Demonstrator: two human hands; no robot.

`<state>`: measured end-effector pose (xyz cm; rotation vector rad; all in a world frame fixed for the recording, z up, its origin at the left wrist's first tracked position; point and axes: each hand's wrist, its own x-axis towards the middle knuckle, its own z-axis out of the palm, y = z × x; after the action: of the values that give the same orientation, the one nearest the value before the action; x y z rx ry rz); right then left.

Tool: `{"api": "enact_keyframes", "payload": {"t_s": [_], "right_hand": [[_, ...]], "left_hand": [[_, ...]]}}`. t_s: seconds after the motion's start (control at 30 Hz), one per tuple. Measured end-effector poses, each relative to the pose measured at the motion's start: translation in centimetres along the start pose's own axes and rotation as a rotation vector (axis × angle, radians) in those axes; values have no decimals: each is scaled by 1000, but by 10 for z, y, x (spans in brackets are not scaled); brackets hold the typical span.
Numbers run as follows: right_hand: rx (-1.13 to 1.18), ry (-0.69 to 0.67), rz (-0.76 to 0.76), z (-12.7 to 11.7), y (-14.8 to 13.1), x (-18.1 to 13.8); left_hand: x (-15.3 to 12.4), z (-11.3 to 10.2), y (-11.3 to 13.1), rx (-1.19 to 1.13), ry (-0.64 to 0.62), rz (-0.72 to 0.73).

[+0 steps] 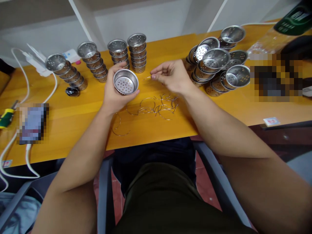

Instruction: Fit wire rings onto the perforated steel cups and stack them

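My left hand (114, 92) is wrapped round a perforated metal cup (126, 82), whose open mouth faces me. Just right of it, my right hand (174, 77) pinches a thin piece of wire (147, 78) between thumb and forefinger. Only a short end of that wire shows, apart from the cup. Below the hands, a loose heap of curved wires (156, 109) lies on the wooden table (146, 131). Two more curved wires (120, 132) rest nearer the table's front edge, by my left forearm.
Stacks of perforated cups (94, 61) stand at the back left, and more cup stacks (214, 61) lean together at the right. A phone (32, 125) with white cables, a screwdriver (7, 117) and a power strip (39, 65) occupy the left. A plastic bottle (280, 32) is at the far right.
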<state>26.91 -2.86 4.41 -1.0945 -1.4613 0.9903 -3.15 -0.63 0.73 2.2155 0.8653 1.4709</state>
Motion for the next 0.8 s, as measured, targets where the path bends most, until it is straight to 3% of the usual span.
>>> {"api": "enact_keyframes", "payload": {"t_s": [0.2, 0.43, 0.8], "right_hand": [[110, -101, -45, 11, -6, -11], [-47, 23, -297, 17, -3, -15], [-109, -15, -413, 24, -6, -25]], "left_hand": [[-5, 9, -12, -26, -26, -29], [-10, 21, -24, -99, -60, 33], [-7, 15, -5, -60, -37, 151]]}}
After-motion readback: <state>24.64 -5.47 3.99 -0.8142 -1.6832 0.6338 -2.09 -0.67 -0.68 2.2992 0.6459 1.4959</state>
